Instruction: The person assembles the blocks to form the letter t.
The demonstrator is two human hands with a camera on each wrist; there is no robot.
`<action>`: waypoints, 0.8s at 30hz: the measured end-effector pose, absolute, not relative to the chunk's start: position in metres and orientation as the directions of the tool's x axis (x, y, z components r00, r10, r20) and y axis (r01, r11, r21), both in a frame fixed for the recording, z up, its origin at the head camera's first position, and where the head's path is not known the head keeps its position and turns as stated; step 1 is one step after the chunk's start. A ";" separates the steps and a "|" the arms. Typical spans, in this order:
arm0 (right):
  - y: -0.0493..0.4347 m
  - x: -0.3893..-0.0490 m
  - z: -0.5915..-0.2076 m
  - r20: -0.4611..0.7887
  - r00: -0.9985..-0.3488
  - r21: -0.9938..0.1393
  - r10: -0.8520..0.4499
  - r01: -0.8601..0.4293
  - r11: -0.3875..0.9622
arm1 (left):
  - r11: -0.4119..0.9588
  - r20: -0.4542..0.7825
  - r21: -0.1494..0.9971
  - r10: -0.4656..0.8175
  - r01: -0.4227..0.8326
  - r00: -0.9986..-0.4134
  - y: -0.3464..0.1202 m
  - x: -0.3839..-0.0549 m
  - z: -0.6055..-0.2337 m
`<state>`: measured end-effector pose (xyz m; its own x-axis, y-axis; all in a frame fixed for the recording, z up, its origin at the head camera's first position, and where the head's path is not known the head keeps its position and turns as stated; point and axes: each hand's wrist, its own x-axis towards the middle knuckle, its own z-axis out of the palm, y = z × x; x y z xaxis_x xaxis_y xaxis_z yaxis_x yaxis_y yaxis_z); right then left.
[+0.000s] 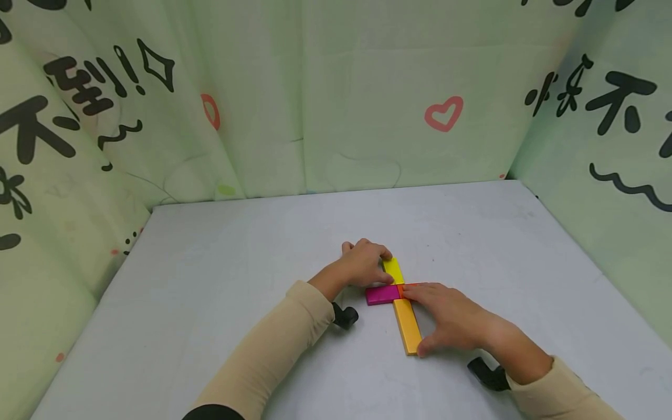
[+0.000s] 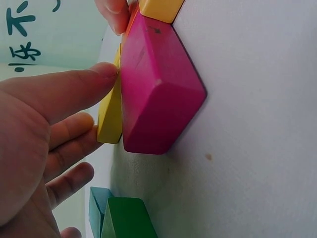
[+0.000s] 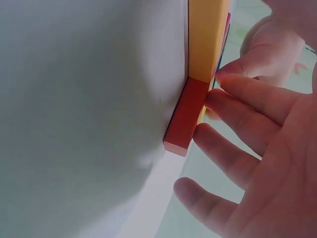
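Note:
Four-armed, a cross of coloured blocks lies on the table between my hands. At its far arm is a yellow block (image 1: 395,272), pinched between the thumb and fingers of my left hand (image 1: 361,263). A magenta block (image 1: 382,295) forms the left arm, and an orange-yellow block (image 1: 408,328) points towards me. My right hand (image 1: 454,315) covers much of the red-orange block (image 3: 187,114) on the right. Its extended fingertips touch that block, while the thumb rests at the near end of the orange-yellow one.
In the left wrist view, a green block (image 2: 128,218) and a light blue block (image 2: 100,199) stand beyond the left fingers. The white table (image 1: 220,280) is bordered at the back and sides by a pale green curtain (image 1: 357,116) with black lettering.

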<state>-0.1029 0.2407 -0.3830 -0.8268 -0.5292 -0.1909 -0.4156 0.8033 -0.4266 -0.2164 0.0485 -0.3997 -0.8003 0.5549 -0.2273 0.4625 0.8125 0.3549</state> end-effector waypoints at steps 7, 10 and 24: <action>0.239 -0.097 -0.384 -0.136 -0.827 -0.452 -0.545 -0.438 0.777 | 0.811 -0.231 0.361 0.557 0.461 -0.798 0.049 -0.216 -0.400; 0.240 -0.095 -0.384 -0.117 -0.823 -0.439 -0.556 -0.459 0.772 | 0.811 -0.230 0.364 0.555 0.458 -0.800 0.049 -0.216 -0.399; 0.241 -0.090 -0.385 -0.117 -0.831 -0.421 -0.545 -0.455 0.784 | 0.808 -0.239 0.374 0.558 0.455 -0.795 0.049 -0.217 -0.398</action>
